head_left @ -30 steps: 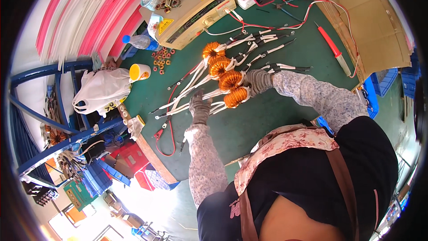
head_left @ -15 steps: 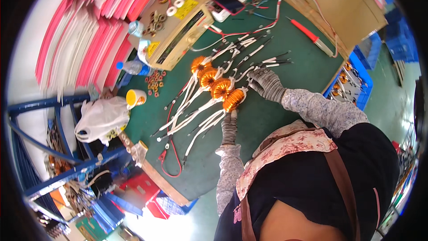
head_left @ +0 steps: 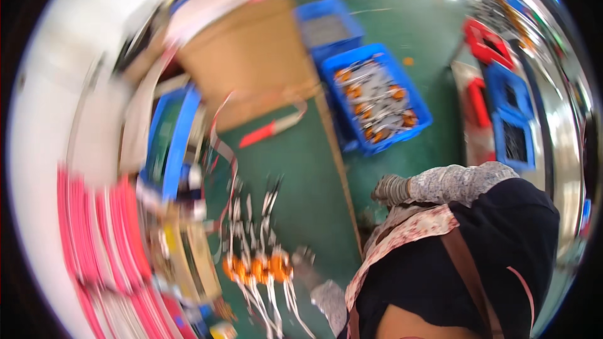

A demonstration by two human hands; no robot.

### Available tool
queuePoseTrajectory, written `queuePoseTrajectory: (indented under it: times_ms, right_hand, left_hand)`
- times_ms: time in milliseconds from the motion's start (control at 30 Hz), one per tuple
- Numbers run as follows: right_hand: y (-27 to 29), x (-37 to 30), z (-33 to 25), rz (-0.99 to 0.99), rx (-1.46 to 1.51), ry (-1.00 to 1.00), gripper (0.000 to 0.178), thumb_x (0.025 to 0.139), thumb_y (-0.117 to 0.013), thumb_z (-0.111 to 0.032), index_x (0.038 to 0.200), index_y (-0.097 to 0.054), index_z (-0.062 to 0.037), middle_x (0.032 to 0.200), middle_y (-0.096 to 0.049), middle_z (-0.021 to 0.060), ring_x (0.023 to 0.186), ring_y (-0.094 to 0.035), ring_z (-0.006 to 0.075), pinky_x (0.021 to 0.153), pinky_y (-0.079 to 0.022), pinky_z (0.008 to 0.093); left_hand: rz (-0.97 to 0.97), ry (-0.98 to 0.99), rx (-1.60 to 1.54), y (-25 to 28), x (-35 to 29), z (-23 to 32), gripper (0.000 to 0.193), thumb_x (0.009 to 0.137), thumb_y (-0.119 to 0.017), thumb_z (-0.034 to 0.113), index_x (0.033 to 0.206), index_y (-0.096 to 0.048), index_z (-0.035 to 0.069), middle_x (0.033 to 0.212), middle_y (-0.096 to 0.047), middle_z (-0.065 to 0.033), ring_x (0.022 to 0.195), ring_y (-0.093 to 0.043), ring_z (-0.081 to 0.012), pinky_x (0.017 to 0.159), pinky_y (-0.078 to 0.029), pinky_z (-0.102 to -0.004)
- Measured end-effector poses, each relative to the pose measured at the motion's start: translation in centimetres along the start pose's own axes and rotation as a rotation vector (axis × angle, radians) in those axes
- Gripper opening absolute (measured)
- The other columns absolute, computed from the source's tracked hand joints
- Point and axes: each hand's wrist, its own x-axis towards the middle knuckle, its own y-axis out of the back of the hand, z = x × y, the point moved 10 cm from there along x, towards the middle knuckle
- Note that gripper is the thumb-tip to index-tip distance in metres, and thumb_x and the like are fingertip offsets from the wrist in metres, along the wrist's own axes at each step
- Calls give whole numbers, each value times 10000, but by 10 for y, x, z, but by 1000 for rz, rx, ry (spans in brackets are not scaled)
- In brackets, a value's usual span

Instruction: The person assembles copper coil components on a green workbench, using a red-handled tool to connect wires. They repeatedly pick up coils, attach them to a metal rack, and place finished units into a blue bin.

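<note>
Several copper-wound ring coils (head_left: 281, 267) with white-sleeved leads lie in a row on the green tabletop (head_left: 301, 213). Close to the right end of that row is my left hand (head_left: 306, 269), in a grey glove and smeared by motion; whether it touches a coil cannot be made out. My right hand (head_left: 391, 191), gloved in grey, is past the table's right edge with its fingers curled in and nothing visible in them. Beyond it stands a blue bin (head_left: 419, 113) filled with more copper coils and leads.
A red-handled tool (head_left: 259, 134) lies near the far end of the table beside a large cardboard sheet (head_left: 251, 63). Another blue bin (head_left: 352, 19) stands behind the coil-filled one. Pink and white sheets (head_left: 103, 232) are stacked at the left. Farther right are red and blue crates (head_left: 512, 91).
The view has swung right, bringing the coil-filled bin fully into sight. My right hand has left the leads and moved off beyond the table edge. My left hand is still near the coils.
</note>
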Motion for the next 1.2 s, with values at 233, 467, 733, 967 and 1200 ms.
queuePoseTrajectory:
  times_ms: [233, 467, 733, 967, 1200]
  right_hand:
    - [-45, -116, 172, 214, 352, -365, 241, 712, -589, -254, 928, -594, -148, 832, -614, 107, 799, -585, 321, 682, -452, 430]
    - [-89, -273, 368, 634, 716, -806, 280, 763, -556, -231, 998, -586, -83, 904, -621, 118, 879, -588, 274, 732, -462, 375]
    - [18, -479, 558, 1745, 1667, -436, 439, 787, -637, -325, 1126, -535, -66, 1026, -594, 72, 901, -562, 166, 809, -454, 320]
    - [37, -577, 708, 2248, 2013, -440, 438, 814, -535, -433, 1153, -525, -155, 1098, -578, 18, 986, -498, 139, 853, -400, 269]
    - [102, -641, 821, 2274, 1732, 382, 293, 846, -520, -283, 1053, -552, -79, 964, -626, 92, 804, -620, 219, 693, -521, 417]
  left_hand:
    - [-62, 194, 112, -1, 85, -29, 572, 863, -387, 463, 1299, -339, 95, 1310, -378, -111, 1136, -426, -265, 944, -339, -372]
    - [-318, 225, 387, -219, 83, -41, 515, 858, -447, 403, 1259, -384, 86, 1201, -471, -101, 1024, -489, -240, 865, -387, -349]
    - [-680, 227, 603, -501, 35, -106, 368, 848, -551, 290, 1124, -517, 48, 933, -586, -50, 749, -548, -134, 620, -451, -254]
    - [-937, 245, 862, -649, 64, -160, 245, 866, -552, 263, 1015, -606, 76, 755, -565, 27, 574, -457, -52, 480, -389, -200]
    - [-1072, 214, 726, -785, 79, -180, 245, 875, -534, 242, 1040, -591, 70, 867, -621, -12, 685, -546, -83, 548, -449, -206]
